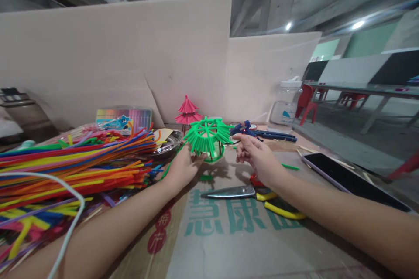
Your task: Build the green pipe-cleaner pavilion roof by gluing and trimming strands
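My left hand (185, 168) is closed around the lower left side of a small pavilion model (207, 133). Its round roof is made of bright green pipe cleaners, carried on brown posts above a green-rimmed base. At the right edge of the roof is my right hand (253, 152), thumb and fingers pinched together; what lies between the fingertips is too small to make out. Scissors (229, 192) with yellow and red handles rest below the hands on the cardboard. Short green pipe-cleaner pieces (290, 167) lie about.
Colourful pipe cleaners (75, 170) are heaped at left, crossed by a white cable (77, 196). Behind stand a pink pagoda model (187, 111), a marker set (124, 118), a metal bowl (168, 144), a blue glue gun (244, 127) and a water bottle (284, 107). A phone (353, 178) lies right.
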Demonstrator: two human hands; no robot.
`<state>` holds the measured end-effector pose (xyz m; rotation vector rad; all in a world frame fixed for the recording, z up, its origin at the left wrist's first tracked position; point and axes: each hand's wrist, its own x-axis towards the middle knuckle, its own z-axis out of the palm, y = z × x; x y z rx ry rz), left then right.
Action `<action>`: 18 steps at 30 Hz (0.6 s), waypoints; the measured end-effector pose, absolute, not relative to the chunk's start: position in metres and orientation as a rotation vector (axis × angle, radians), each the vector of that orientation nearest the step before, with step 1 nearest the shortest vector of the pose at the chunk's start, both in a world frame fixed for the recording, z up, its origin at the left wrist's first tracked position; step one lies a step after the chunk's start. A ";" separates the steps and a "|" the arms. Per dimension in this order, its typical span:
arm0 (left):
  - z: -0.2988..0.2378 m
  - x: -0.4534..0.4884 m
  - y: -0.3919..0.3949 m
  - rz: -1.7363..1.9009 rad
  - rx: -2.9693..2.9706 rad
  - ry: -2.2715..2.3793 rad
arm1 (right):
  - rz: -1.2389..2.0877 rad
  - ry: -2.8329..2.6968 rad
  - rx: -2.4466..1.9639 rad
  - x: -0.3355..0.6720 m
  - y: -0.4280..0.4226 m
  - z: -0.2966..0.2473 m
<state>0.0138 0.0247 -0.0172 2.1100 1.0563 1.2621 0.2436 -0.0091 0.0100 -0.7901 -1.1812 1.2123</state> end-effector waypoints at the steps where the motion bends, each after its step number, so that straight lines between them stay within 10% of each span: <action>1: -0.016 0.014 0.024 1.262 2.111 1.059 | 1.246 -1.168 -0.781 0.244 -0.009 0.012; 18: -0.018 0.011 0.024 1.192 2.119 1.116 | 1.272 -1.313 -0.772 0.253 -0.020 0.051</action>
